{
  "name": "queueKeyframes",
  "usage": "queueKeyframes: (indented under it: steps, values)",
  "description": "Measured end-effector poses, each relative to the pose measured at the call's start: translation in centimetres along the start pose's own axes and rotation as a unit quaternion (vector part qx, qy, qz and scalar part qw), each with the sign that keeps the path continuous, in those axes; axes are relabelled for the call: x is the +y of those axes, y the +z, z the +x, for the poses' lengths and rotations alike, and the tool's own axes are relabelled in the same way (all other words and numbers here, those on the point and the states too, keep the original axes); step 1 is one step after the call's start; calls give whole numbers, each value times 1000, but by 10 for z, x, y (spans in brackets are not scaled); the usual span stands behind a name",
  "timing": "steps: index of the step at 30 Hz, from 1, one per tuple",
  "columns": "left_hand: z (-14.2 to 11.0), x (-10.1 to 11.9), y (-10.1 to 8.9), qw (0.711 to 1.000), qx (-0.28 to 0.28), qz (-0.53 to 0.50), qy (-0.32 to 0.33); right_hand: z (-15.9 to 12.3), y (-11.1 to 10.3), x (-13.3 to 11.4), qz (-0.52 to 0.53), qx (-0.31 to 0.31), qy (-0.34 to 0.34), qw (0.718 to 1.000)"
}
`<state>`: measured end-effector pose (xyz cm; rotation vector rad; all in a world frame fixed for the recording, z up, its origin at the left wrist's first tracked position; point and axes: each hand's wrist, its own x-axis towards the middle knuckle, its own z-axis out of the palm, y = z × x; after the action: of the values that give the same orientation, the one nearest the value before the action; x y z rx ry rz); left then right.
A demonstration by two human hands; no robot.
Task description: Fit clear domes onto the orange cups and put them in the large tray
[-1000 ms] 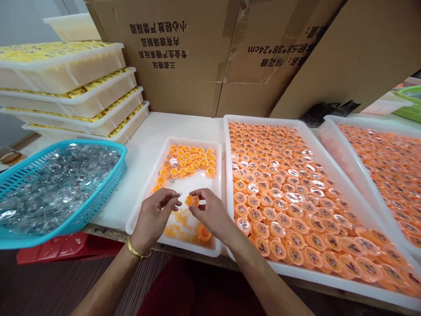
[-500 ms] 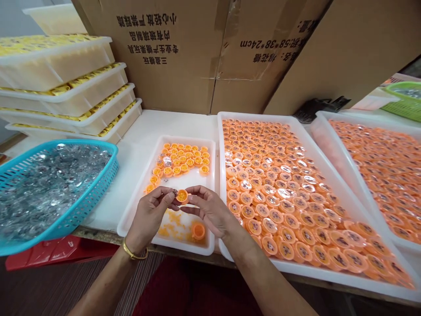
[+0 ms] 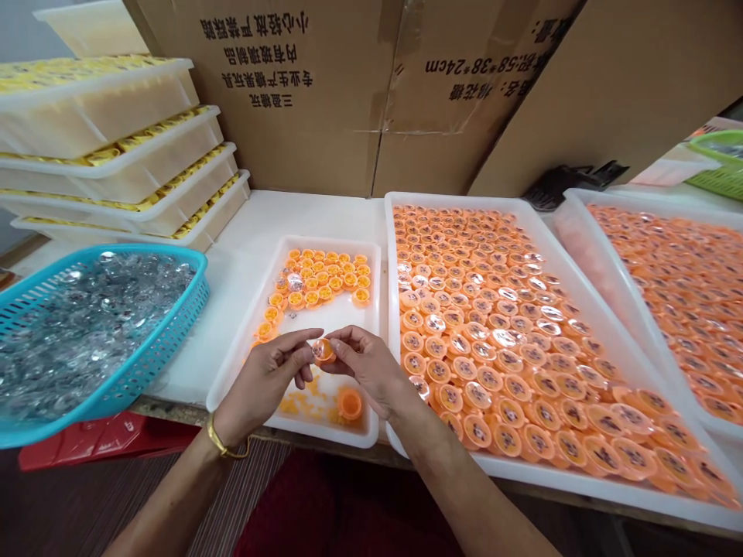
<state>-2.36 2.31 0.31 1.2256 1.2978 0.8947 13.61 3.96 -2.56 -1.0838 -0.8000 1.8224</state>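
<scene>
Orange plastic cup (image 3: 323, 350) held up over the middle of the small white tray (image 3: 330, 315), mouth tipped toward the wearer, a glossy printed cover (image 3: 319, 352) across it. Left hand (image 3: 264, 379): thumb and fingers gathered at the cup's left edge, index finger raised above it. Right hand (image 3: 371, 371): clamped on the cup, thumb at the right rim. Hands meet at this one piece. Whether the cover sits fully home, cannot tell.

Step in hand, my reading: fitting cover to cup. Next move would call for level cup, rim and cover lined up, even thumb pressure all round, no spill.

Surroundings, all by the small tray. Inside, far half: open cups (image 3: 330, 282) with yellow bits in them. Inside, near right corner: a lone cup (image 3: 350, 404), loose yellow crumbs (image 3: 299, 404) beside it. Just right of it: large tray (image 3: 522, 484) of covered cups, packed close. Left of it: blue basket (image 3: 186, 309) heaped with shiny clear plastic pieces (image 3: 110, 309). Behind it: cardboard boxes (image 3: 325, 147).
</scene>
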Motion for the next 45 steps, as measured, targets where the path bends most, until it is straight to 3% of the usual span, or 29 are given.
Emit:
queueKeyframes:
  steps: [7, 18, 30, 40, 45]
  values:
    - [10, -3, 3, 999, 29, -16, -15, 0, -1, -2, 9, 14, -14, 1000]
    - [13, 0, 6, 996, 40, 66, 48, 5, -2, 5, -22, 36, -50, 998]
    - [14, 9, 15, 997, 57, 55, 3, 5, -1, 2, -8, 64, -67, 996]
    - [16, -1, 17, 986, 89, 137, 21, 5, -1, 3, -10, 70, -62, 996]
    - [18, 3, 14, 985, 81, 153, 22, 3, -3, 3, -69, 45, -88, 993]
